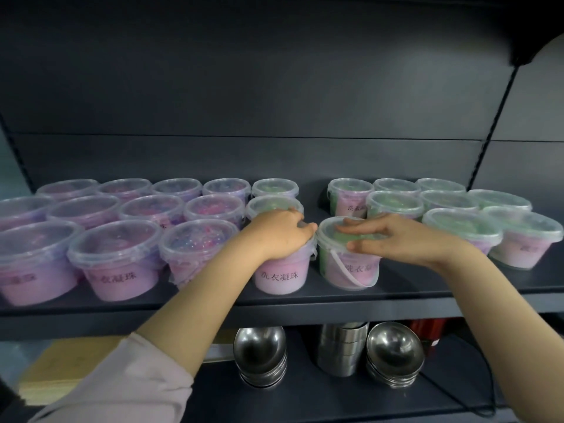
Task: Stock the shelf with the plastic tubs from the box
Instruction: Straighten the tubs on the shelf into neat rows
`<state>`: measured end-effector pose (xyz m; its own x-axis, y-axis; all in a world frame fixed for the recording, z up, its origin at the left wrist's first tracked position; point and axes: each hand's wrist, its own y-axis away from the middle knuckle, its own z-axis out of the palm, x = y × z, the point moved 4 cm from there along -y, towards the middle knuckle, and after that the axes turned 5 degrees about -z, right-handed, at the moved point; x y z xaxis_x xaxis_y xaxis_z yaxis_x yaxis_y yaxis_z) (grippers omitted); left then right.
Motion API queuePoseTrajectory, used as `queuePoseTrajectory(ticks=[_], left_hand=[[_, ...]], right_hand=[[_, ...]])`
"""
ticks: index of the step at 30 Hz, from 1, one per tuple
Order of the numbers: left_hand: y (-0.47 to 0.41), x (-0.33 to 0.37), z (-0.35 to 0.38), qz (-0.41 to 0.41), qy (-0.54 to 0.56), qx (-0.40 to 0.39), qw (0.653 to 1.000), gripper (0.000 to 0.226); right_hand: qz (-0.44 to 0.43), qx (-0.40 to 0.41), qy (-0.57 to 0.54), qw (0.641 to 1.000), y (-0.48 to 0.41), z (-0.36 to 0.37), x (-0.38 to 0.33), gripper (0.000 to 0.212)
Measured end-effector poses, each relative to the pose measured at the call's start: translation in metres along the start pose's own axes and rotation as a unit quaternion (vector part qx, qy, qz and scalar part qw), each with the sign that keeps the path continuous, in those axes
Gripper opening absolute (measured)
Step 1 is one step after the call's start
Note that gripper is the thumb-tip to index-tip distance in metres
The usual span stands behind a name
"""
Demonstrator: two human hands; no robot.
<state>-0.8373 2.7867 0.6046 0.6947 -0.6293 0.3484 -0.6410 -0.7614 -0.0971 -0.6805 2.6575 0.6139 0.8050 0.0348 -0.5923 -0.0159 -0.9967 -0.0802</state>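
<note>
Several clear-lidded plastic tubs with pink and green contents stand in rows on a dark shelf (274, 303). At the front middle, my left hand (279, 232) grips the lid rim of a pink tub (279, 277) from above. Right beside it stands a green-and-pink tub (345, 270) with a white handle hanging down its front. My right hand (393, 239) holds that tub's lid, fingers spread over the top and thumb on the front rim. The two tubs stand nearly touching. The box is out of view.
Pink tubs (119, 257) fill the shelf's left side and green ones (460, 230) the right. A narrow gap runs behind the two held tubs. On the lower shelf are stacked steel bowls (261, 354), steel tins (341, 349), a black cable (482, 392) and flat cardboard (61, 367).
</note>
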Motion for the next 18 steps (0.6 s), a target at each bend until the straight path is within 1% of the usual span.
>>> queuePoseTrajectory(ticks=[4, 8, 11, 12, 14, 16, 18], left_hand=[[0.002, 0.001, 0.001, 0.007, -0.008, -0.003, 1.000, 0.057], [0.005, -0.002, -0.006, -0.001, 0.020, -0.030, 0.999, 0.070], [0.005, -0.003, -0.013, -0.011, 0.038, -0.052, 0.998, 0.073], [0.003, -0.003, -0.015, -0.005, 0.033, -0.054, 0.998, 0.072], [-0.006, -0.001, -0.020, 0.022, 0.016, -0.044, 0.999, 0.067], [-0.017, 0.000, -0.024, 0.038, 0.005, -0.023, 0.999, 0.064], [-0.027, 0.001, -0.023, 0.032, -0.009, -0.015, 0.999, 0.065]], right_hand=[[0.000, 0.007, -0.004, 1.000, 0.000, 0.000, 0.002, 0.036], [-0.002, 0.019, -0.001, 1.000, -0.005, -0.004, -0.001, 0.033], [0.012, 0.067, -0.029, 0.997, -0.013, -0.012, 0.003, 0.037], [0.011, 0.088, -0.019, 0.996, -0.016, -0.018, 0.006, 0.037], [0.019, 0.108, 0.041, 0.993, -0.025, -0.032, 0.017, 0.039], [0.054, 0.103, 0.090, 0.989, -0.035, -0.048, 0.035, 0.045], [0.104, 0.089, 0.117, 0.984, -0.045, -0.062, 0.057, 0.048]])
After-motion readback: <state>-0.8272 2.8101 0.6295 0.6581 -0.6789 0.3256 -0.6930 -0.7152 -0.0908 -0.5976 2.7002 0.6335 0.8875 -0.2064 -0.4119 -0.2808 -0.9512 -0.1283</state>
